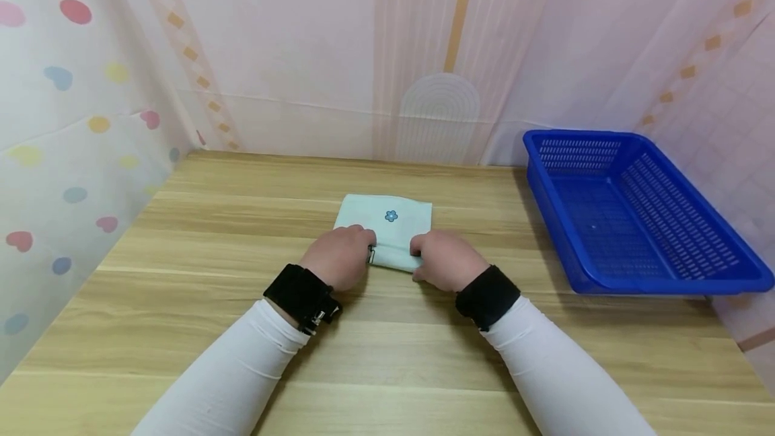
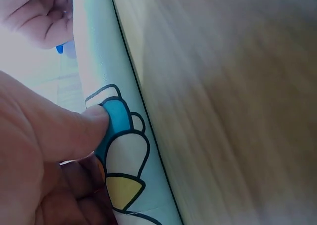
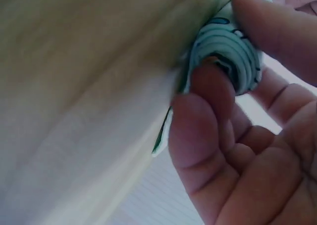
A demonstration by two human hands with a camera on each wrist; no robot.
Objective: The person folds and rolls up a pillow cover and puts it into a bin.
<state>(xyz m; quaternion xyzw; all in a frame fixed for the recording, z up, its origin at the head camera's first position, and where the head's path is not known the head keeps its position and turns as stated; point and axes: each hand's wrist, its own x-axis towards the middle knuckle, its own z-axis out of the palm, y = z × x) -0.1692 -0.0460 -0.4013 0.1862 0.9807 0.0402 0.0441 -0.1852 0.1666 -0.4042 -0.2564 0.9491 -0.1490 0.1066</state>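
Note:
A pale mint-green cloth (image 1: 369, 210) with a small blue flower lies on the table, its near edge rolled into a thick roll (image 1: 393, 258). The left hand (image 1: 340, 258) grips the roll's left end; in the left wrist view its thumb (image 2: 74, 131) presses on a printed blue, white and yellow figure. At the other end, the right hand (image 1: 449, 261) holds the roll between thumb and fingers. Several wound layers (image 3: 225, 49) show there in the right wrist view, with fingertips (image 3: 193, 126) against the end. The far part of the cloth lies flat.
A blue plastic basket (image 1: 578, 247) with slotted sides stands on the right of the wooden table (image 1: 387, 369). Patterned cloth curtains (image 1: 290, 52) hang behind the table and along its left and right sides. Both wrists wear black bands (image 1: 489, 296) over white sleeves.

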